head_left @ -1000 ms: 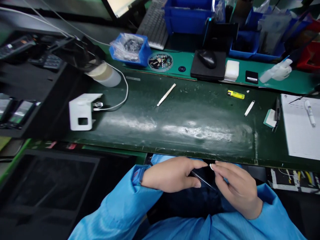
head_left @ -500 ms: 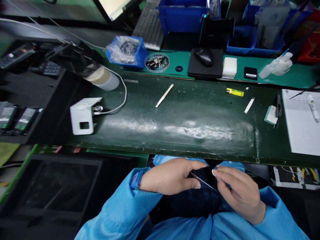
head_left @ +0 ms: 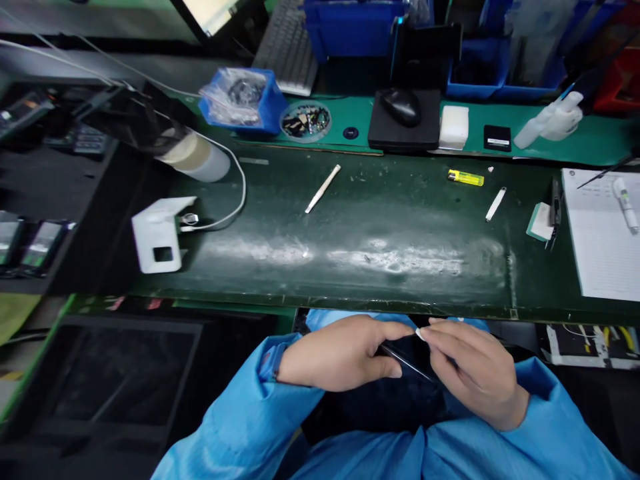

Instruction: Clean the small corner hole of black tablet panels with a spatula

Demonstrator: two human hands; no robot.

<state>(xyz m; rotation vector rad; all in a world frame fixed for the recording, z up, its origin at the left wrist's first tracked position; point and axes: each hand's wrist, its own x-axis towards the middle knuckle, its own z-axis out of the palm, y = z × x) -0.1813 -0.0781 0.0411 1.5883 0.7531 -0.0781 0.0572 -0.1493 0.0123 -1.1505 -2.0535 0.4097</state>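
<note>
Gripping a slim black phone (head_left: pixel 405 353) by its left end, the left hand (head_left: pixel 340 353) closes thumb and fingers around the edge; the right hand (head_left: pixel 473 373) pinches the other end with curled fingers (head_left: pixel 455 347), a tiny white tip (head_left: pixel 419 334) showing at the fingertips (too small to tell what it is). The phone sits over the lap, just below the near edge of a dark green bench mat (head_left: pixel 400 283), between blue sleeves (head_left: pixel 240 413); on the mat lie white tweezers (head_left: pixel 323 189), a yellow lighter (head_left: pixel 466 177) and a white block (head_left: pixel 157 235) with a white cable (head_left: pixel 240 193); a ruled notepad (head_left: pixel 600 233) lies at the right end; further off stand a black mouse (head_left: pixel 403 107) and blue bins (head_left: pixel 350 27).
</note>
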